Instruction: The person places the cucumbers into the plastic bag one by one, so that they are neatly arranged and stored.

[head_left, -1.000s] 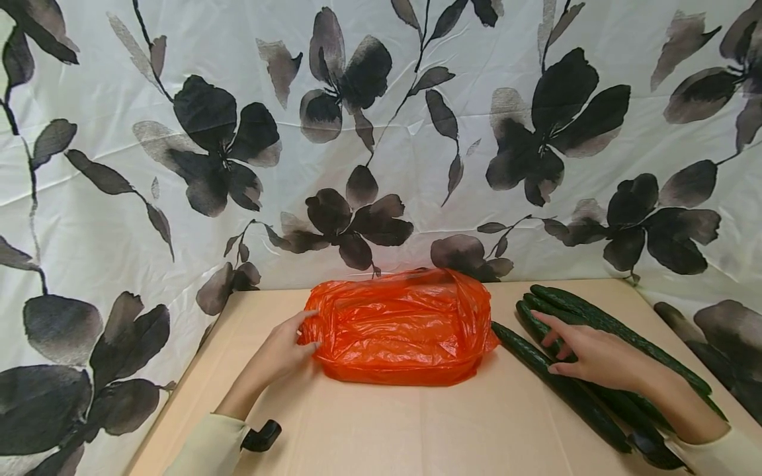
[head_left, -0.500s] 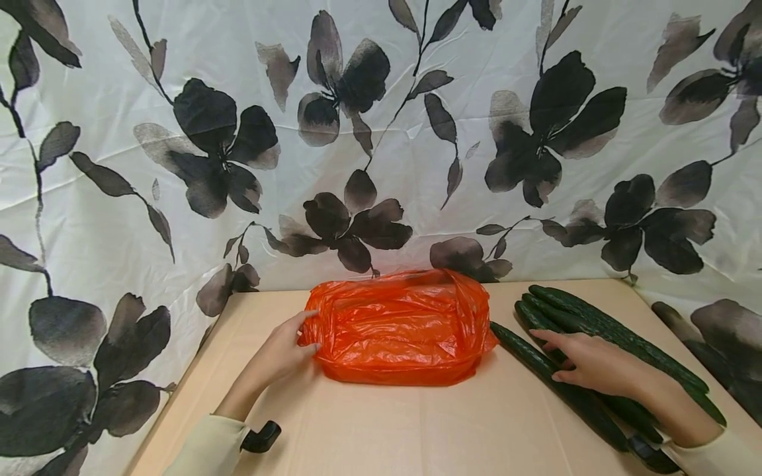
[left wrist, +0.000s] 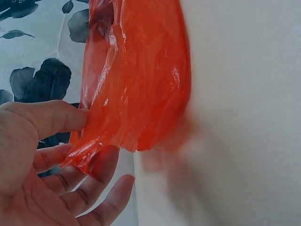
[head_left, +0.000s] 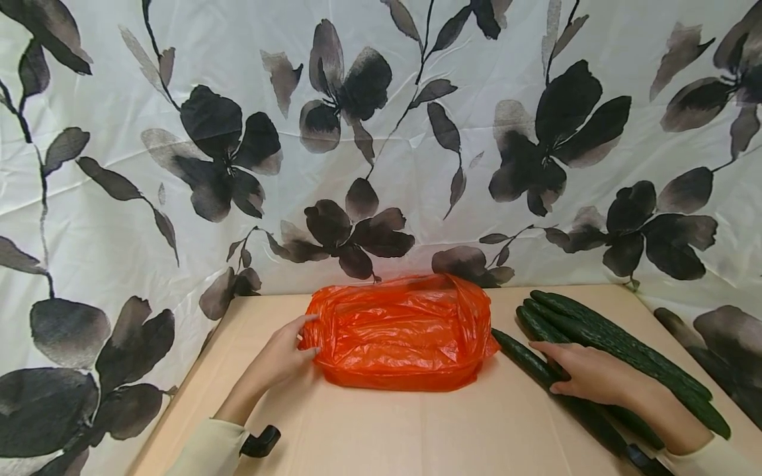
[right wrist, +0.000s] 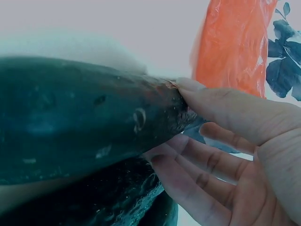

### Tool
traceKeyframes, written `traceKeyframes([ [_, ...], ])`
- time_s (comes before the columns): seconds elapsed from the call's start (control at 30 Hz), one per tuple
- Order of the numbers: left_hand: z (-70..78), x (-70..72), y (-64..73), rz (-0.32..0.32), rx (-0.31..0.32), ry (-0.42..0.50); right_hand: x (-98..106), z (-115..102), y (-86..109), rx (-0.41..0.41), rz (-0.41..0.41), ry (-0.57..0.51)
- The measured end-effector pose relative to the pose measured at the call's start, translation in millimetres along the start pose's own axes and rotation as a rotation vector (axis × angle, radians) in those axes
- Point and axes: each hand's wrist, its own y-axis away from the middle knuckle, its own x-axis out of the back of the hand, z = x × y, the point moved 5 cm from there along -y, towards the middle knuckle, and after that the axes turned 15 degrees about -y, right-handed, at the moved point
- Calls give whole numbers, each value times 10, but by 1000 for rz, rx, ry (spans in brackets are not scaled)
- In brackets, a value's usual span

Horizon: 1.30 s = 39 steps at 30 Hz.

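An orange-red plastic bag (head_left: 405, 330), full and boxy in shape, lies in the middle of the table. My left hand (head_left: 282, 357) holds its left end; in the left wrist view the thumb lies on a gathered corner of the bag (left wrist: 141, 70), with fingers behind it. On the right, my right hand (head_left: 595, 377) grips a long dark green cucumber (head_left: 524, 356), the one nearest the bag. The right wrist view has the thumb on top of this cucumber (right wrist: 84, 117) near its tip and the fingers underneath. My right forearm hides part of the cucumbers.
Several more cucumbers (head_left: 619, 344) lie side by side at the table's right, slanting toward its front corner. A white cloth (head_left: 428, 158) with dark flowers hangs behind the pale table (head_left: 381, 430). Each wrist wears a black device (head_left: 260, 441).
My right hand has lowered from above the cucumbers, its index finger no longer raised, and now grips the cucumber nearest the bag. The left hand and bag stay put; the head view tilts slightly up.
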Motion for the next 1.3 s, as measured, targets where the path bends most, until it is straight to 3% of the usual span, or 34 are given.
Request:
traceKeyframes([
  [0.23, -9, 4, 4, 4, 3, 0, -13, 15, -15, -50, -29, -21],
  [0.6, -14, 2, -10, 7, -3, -11, -110, 53, 17, -39, -20, -25],
  [0.8, -7, -11, -20, 10, -16, -11, -120, 77, 10, -80, -20, -30],
  [1.13, -39, 13, 32, -10, -31, -13, -209, 5, 128, -153, -105, -81],
  [1.3, -62, 12, 66, -19, -29, -10, -259, -14, 202, -173, -104, -89],
])
